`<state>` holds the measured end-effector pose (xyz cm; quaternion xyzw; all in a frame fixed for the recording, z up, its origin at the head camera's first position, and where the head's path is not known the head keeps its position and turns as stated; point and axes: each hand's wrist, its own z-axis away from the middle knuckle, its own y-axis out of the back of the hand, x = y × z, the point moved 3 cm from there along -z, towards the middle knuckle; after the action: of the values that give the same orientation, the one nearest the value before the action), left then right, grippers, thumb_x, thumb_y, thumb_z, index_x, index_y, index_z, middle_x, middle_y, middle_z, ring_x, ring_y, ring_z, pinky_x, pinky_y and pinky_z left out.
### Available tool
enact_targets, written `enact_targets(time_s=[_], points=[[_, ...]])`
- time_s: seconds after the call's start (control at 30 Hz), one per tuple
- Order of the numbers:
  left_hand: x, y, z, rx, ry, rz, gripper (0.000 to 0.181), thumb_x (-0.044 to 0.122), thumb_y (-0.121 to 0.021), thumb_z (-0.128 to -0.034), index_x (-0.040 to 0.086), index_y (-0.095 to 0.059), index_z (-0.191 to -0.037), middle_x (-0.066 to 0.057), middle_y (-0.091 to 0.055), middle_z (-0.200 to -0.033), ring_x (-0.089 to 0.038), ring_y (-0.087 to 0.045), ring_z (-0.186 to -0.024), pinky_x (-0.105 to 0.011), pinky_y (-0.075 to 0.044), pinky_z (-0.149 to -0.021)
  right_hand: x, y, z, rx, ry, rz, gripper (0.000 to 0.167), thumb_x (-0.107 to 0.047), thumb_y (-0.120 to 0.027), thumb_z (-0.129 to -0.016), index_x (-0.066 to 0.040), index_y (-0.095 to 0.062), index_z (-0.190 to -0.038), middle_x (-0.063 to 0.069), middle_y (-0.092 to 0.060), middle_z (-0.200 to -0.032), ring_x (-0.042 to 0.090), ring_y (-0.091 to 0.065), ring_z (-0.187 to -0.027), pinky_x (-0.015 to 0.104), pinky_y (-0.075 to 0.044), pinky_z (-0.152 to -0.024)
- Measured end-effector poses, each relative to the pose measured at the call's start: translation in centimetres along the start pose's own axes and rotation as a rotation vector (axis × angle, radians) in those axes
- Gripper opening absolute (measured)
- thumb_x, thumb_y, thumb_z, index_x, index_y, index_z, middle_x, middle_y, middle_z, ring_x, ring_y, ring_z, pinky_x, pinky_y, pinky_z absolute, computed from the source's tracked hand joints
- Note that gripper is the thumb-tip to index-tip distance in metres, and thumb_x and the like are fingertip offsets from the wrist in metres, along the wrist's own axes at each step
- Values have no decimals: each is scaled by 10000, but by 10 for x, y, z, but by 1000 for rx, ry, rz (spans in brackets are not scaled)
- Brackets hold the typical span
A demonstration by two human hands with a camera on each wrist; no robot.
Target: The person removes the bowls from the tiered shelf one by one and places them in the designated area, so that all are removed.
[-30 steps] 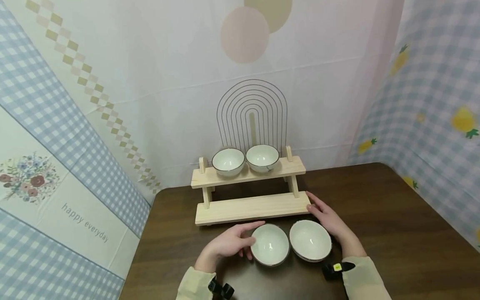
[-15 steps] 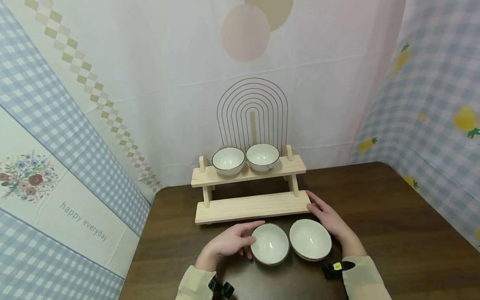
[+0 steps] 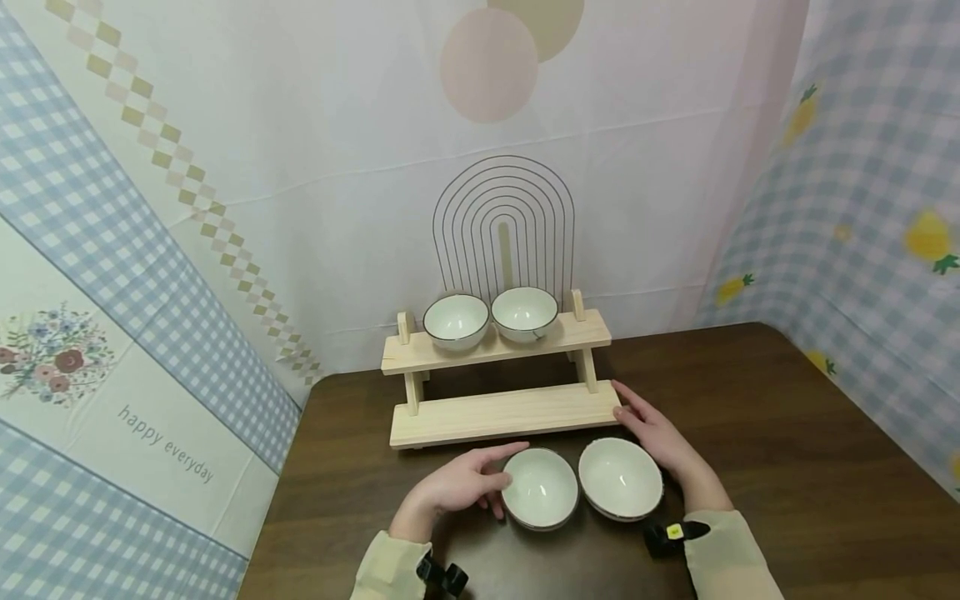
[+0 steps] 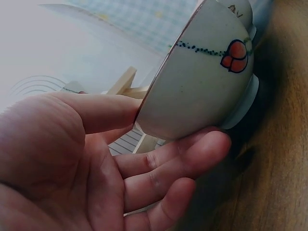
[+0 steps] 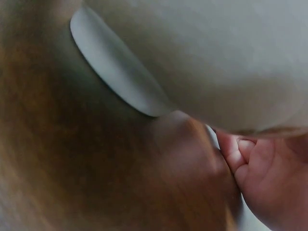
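In the head view my left hand [image 3: 465, 482] is at the left side of a white bowl [image 3: 542, 492] standing on the table. Its thumb lies over the rim and the other fingers curl against the outer wall; the left wrist view shows a red painted motif on that bowl [image 4: 202, 77]. My right hand [image 3: 663, 442] holds the right end of the lower board of a two-tier wooden shelf [image 3: 502, 417], thumb at the front corner, index finger at the back. A second white bowl [image 3: 621, 481] stands between the hands and fills much of the right wrist view.
Two dark-rimmed bowls, a left one [image 3: 456, 321] and a right one [image 3: 525, 314], sit side by side on the shelf's upper board [image 3: 408, 354]. A patterned cloth [image 3: 337, 167] hangs behind the brown table [image 3: 787, 467].
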<state>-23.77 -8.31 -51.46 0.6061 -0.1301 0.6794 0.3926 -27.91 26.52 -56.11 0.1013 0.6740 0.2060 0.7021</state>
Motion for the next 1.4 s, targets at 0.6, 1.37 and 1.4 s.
enact_targets(time_s=[0.6,1.37,1.4], points=[[1,0,0,-18,15,-16,565,176,-621,-1076,271,-502,-1620,-145,-728,-806,-386,-761,-751,-356,-549,-625,3,0,0,0,-10,-4,690,-462,-475,-1143,-188,-230,-1726,307,-349,-1653,490,-377,-1486,699,-276,-1195],[-2,3,0,-31,22,-36,563,225,-630,-1082,308,-495,-1622,-86,-740,-842,-325,-762,-766,-377,-559,-654,3,1,-2,-9,-20,-6,706,-499,-469,-1135,-215,-217,-1731,288,-255,-1710,511,-290,-1539,713,-230,-1213],[-2,3,0,-30,23,-35,563,221,-631,-1080,310,-498,-1620,-84,-740,-844,-329,-762,-766,-377,-558,-651,3,1,-2,-9,-21,-8,706,-496,-472,-1135,-214,-218,-1730,289,-256,-1709,511,-289,-1539,713,-229,-1213]])
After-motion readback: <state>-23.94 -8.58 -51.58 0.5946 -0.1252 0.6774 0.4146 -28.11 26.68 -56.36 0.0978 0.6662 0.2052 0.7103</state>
